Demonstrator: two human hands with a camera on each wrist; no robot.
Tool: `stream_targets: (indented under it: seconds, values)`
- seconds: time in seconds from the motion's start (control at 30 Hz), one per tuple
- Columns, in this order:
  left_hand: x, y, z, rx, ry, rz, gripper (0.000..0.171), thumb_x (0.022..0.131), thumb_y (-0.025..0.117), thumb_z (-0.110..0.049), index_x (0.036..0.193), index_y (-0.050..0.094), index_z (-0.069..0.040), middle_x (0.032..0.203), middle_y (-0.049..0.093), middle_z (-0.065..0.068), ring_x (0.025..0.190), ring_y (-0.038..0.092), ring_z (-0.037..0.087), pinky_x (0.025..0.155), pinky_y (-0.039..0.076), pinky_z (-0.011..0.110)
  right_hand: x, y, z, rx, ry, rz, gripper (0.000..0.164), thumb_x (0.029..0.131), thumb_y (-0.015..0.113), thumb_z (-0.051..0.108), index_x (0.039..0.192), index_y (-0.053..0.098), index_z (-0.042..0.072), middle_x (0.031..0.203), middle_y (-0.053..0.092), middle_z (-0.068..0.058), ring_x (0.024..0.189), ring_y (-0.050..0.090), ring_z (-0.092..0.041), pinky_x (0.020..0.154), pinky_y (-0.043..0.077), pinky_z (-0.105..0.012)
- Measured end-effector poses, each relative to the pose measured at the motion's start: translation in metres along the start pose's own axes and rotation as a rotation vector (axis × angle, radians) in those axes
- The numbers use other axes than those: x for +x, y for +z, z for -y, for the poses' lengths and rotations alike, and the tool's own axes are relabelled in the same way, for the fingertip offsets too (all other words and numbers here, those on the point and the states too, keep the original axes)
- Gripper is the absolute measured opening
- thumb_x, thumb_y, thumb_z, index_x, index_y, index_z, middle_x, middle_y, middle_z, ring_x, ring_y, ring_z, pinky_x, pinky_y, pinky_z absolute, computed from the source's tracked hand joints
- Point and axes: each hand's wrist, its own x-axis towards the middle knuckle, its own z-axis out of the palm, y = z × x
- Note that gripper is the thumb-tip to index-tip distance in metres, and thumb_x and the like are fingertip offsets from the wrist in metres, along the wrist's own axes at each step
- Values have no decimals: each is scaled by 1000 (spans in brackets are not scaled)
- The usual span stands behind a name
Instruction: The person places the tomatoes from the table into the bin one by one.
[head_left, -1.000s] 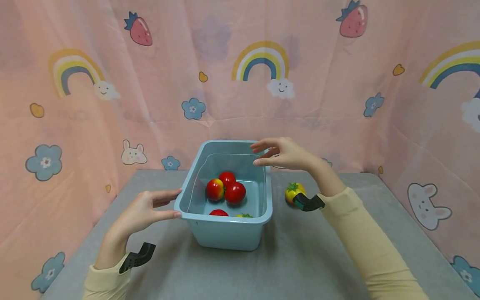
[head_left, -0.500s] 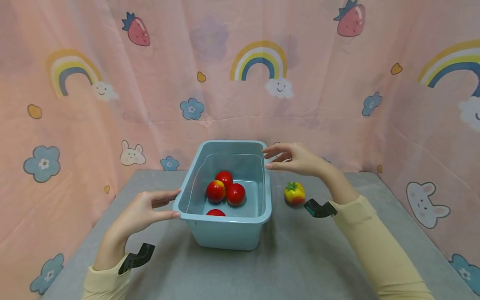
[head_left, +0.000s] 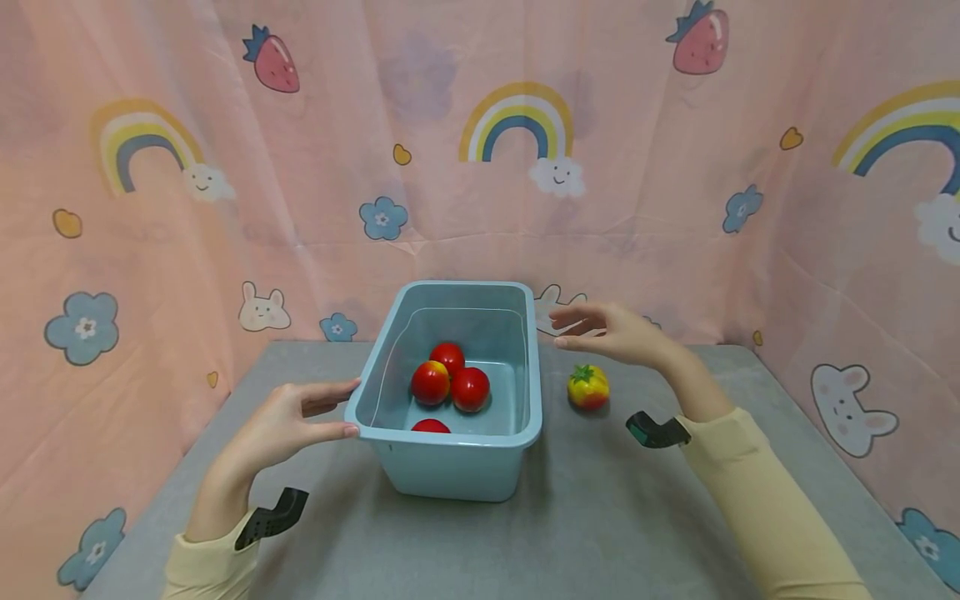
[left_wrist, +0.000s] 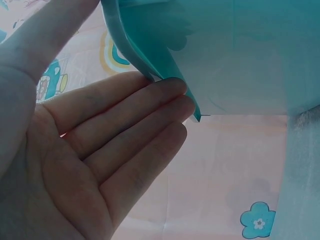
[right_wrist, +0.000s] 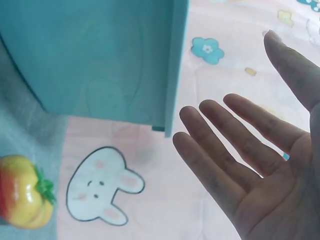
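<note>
A light blue plastic bin [head_left: 461, 467] stands on the table, with several shiny round red fruits [head_left: 470, 389] inside. One of them is partly yellow, and another is mostly hidden behind the near wall. At the bin's left rim, my left hand [head_left: 288, 425] touches the edge with straight fingers and thumb, as the left wrist view also shows. My right hand [head_left: 611, 333] hovers right of the bin, fingers spread and holding nothing. Below it on the table sits a yellow-and-red fruit [head_left: 588, 387] with a green leafy top, which the right wrist view catches at lower left.
The grey tabletop [head_left: 600, 517] reaches back to a pink curtain [head_left: 645, 208] printed with rainbows, bunnies and flowers. It hangs close behind the bin and along both sides. A black wrist mount [head_left: 657, 430] sticks out from the right sleeve.
My right hand has moved right and slightly down, from over the bin's right rim to beside it. Fruits in the bin shifted a little; a green top at its near end dropped from sight.
</note>
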Motion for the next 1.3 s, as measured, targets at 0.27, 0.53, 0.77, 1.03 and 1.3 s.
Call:
stream_targets:
  seconds: [0.27, 0.53, 0.77, 1.03, 1.3]
  values:
    - [-1, 0, 0, 8, -8, -2, 64, 76, 78, -40, 130, 59, -12, 126, 63, 6, 114, 61, 28, 95, 52, 39, -5, 1, -15, -1, 24, -27, 46, 87, 68, 33, 128, 59, 14, 126, 62, -11, 109, 62, -29, 87, 57, -44]
    - [-1, 0, 0, 0, -13, -1, 65, 75, 78, -40, 131, 59, -12, 126, 63, 6, 114, 61, 30, 94, 53, 39, -9, 3, -31, -32, 36, -35, 44, 88, 67, 32, 127, 59, 13, 126, 62, -12, 110, 62, -31, 88, 57, -46]
    - [0, 1, 0, -6, -3, -3, 65, 76, 78, -39, 131, 59, -11, 127, 62, 7, 115, 61, 31, 95, 52, 40, -13, 4, -44, -29, 102, -25, 50, 88, 65, 40, 130, 56, 14, 127, 61, -11, 114, 60, -32, 92, 53, -51]
    - [-1, 1, -1, -5, -8, -2, 65, 75, 78, -39, 131, 59, -11, 127, 62, 6, 115, 61, 31, 95, 53, 39, -16, 6, -61, -40, 138, -24, 53, 87, 65, 45, 130, 56, 15, 124, 63, -10, 113, 60, -32, 91, 54, -50]
    - [-1, 1, -1, -3, -11, -5, 65, 75, 78, -39, 130, 59, -11, 126, 63, 7, 115, 61, 31, 95, 53, 39, -21, 9, -80, -54, 168, -21, 52, 88, 64, 46, 128, 57, 13, 124, 62, -12, 113, 60, -34, 91, 54, -50]
